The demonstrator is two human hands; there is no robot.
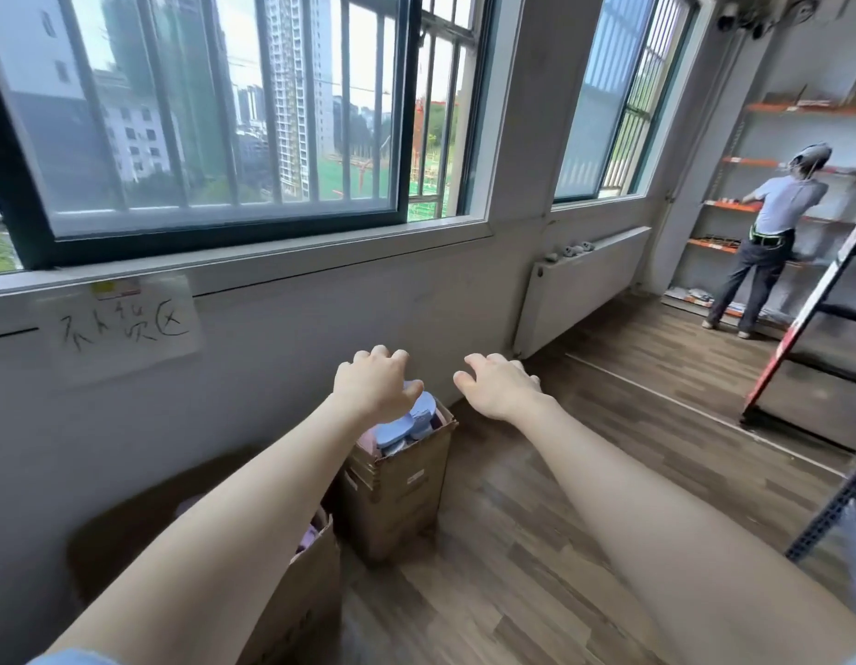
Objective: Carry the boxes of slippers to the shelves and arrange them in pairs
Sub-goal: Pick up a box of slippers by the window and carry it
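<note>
Below the barred window point(224, 136), your left hand point(375, 386) and right hand point(500, 388) reach out with fingers point(470, 361) loosely spread, holding nothing. Just beneath the left hand, an open cardboard box point(397, 496) of blue slippers point(409, 422) stands on the wooden floor point(488, 544) against the wall point(296, 328). Orange shelves point(747, 161) stand far right, a person point(776, 204) facing them.

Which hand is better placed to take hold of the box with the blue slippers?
Left. The left hand hovers directly over the blue slippers in the cardboard box; the right hand hangs over the floor beside it.
</note>
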